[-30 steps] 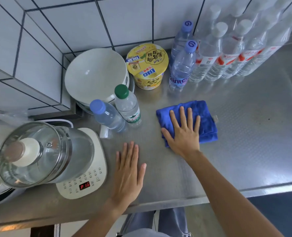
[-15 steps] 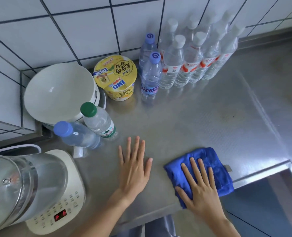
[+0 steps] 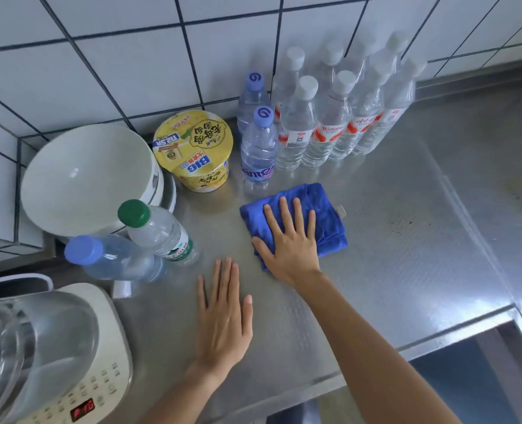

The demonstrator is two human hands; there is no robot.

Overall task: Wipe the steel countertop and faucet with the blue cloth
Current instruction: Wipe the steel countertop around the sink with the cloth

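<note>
The folded blue cloth (image 3: 324, 209) lies on the steel countertop (image 3: 406, 246), just in front of the water bottles. My right hand (image 3: 287, 240) presses flat on the cloth with its fingers spread. My left hand (image 3: 226, 313) rests palm down on the bare steel, a little nearer the front edge and to the left of the cloth. No faucet is in view.
Several clear water bottles (image 3: 330, 117) stand along the tiled wall. A yellow noodle cup (image 3: 195, 148), a white bowl (image 3: 88, 179) and two small bottles (image 3: 155, 231) crowd the left. A glass kettle on a white base (image 3: 70, 362) fills the lower left. The counter's front edge (image 3: 455, 328) drops off at the lower right.
My right hand has pushed the blue cloth away from the front edge, back toward the bottles. My left hand has stayed flat on the steel.
</note>
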